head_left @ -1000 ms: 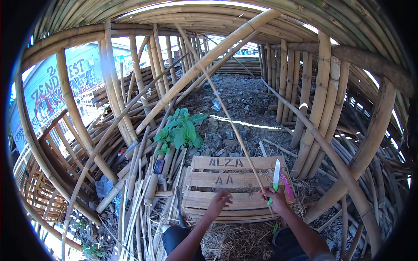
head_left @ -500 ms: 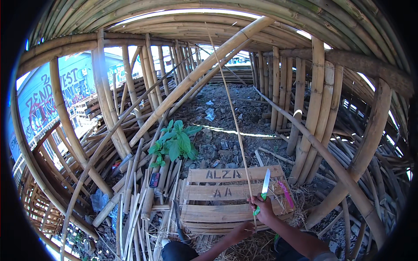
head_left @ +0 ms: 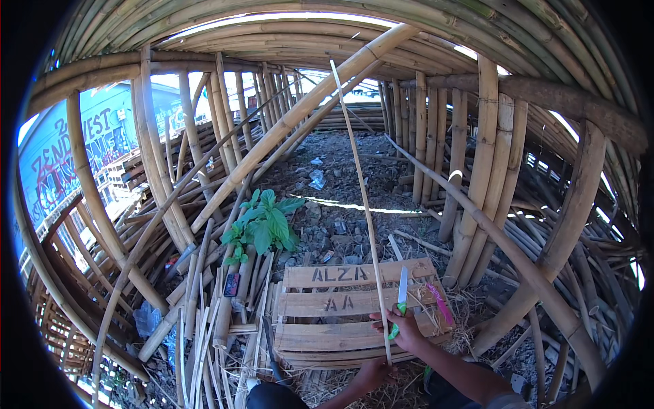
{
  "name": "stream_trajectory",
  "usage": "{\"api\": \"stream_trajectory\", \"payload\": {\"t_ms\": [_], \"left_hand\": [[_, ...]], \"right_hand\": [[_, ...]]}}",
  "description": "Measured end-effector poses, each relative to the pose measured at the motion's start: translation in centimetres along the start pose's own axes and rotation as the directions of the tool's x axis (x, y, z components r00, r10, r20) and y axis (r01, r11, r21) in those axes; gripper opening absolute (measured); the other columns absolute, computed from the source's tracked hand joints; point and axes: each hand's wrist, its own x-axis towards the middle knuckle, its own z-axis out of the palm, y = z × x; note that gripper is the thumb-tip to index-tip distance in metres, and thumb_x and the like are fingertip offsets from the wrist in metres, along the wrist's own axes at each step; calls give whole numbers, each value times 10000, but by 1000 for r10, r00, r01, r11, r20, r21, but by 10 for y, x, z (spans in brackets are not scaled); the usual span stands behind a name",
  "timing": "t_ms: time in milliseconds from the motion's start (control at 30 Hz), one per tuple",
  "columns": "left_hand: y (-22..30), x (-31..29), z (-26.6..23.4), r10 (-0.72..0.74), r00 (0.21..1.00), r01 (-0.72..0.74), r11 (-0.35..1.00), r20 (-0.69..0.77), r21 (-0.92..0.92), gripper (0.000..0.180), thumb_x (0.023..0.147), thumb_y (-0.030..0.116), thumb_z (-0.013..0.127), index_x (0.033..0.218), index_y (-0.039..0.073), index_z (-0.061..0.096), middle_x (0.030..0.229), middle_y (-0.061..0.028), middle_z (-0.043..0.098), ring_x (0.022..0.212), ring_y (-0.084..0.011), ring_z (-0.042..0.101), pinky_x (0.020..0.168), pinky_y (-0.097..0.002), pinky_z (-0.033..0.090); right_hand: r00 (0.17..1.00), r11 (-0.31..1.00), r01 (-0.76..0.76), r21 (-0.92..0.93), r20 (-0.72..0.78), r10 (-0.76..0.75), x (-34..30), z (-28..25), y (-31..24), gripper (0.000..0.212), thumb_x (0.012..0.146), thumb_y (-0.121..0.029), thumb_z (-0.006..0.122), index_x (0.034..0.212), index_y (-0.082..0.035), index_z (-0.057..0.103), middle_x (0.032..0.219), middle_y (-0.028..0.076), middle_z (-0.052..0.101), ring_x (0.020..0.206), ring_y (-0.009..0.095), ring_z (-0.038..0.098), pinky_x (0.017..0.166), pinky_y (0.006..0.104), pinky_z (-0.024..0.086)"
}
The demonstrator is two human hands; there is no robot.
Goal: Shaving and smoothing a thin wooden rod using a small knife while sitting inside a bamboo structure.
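Observation:
A long, thin bamboo strip (head_left: 361, 184) rises from my lap, leaning slightly left, its top beside the diagonal pole. My left hand (head_left: 375, 374) is closed around its lower end. Higher up, my right hand (head_left: 407, 332) grips a knife (head_left: 402, 285) with a green and white handle, blade pointing up and away. Some right-hand fingers reach the strip's side; whether they press on it is hard to see. Just beyond both hands sits a slatted wooden crate (head_left: 320, 335), with painted marks and a pink strip (head_left: 440, 305) on its right side.
Split bamboo strips (head_left: 202, 354) lie at left, with a phone-like dark object (head_left: 232, 285) near a leafy plant (head_left: 262, 228). A curved dark blade (head_left: 270, 347) leans by the crate. Bamboo posts (head_left: 484, 170) and a diagonal pole (head_left: 300, 126) frame the rubble ground.
The strip's top has dropped lower in view and its broader face shows. My left hand has closed on the lower end; the right still holds the knife. The view has shifted slightly.

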Motion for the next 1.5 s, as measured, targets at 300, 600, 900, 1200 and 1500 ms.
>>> {"api": "stream_trajectory", "payload": {"t_ms": [300, 600, 900, 1200, 1500], "left_hand": [[-18, -2, -21, 22, 995, -5, 986, -100, 169, 138, 875, 48, 489, 947, -66, 514, 840, -119, 618, 708, -197, 648, 618, -282, 554], [-46, 6, -32, 85, 987, -36, 942, -135, 332, 150, 839, 74, 527, 888, -68, 527, 740, -128, 625, 653, -208, 655, 553, -306, 523], [-37, -13, -18, -46, 995, 80, 890, -86, 449, 128, 829, 72, 526, 828, -53, 553, 705, -120, 624, 626, -194, 654, 532, -294, 519], [-73, -36, -19, 53, 980, 83, 770, -193, 632, 200, 842, 192, 529, 806, 2, 580, 685, -123, 598, 645, -221, 629, 553, -344, 490], [-92, -42, -25, 289, 947, -86, 644, -138, 760, 252, 802, 190, 559, 746, -56, 574, 589, -216, 513, 532, -317, 518, 501, -429, 391]], "right_hand": [[995, 876, 100, -472, 32, -96, 4, 1, 7, 83, 816, 47, 531, 846, 24, 457, 997, 204, 613, 851, 271, 640, 701, 346, 557], [999, 896, 10, -443, 33, 6, 5, -5, 14, 239, 783, 48, 570, 728, -55, 362, 987, 232, 608, 880, 299, 636, 683, 310, 552], [969, 766, -214, -606, -29, 247, 3, -15, 13, 326, 769, -6, 624, 660, -77, 325, 864, 179, 639, 829, 214, 646, 624, 290, 553], [993, 707, 108, -699, 44, -107, 1, -10, 17, 323, 774, -76, 663, 639, -51, 370, 665, 56, 569, 707, 134, 638, 578, 256, 538], [993, 674, 108, -730, 48, -108, 5, -11, 21, 293, 757, -103, 686, 656, -41, 419, 629, 22, 530, 642, 111, 613, 560, 255, 520]]}}
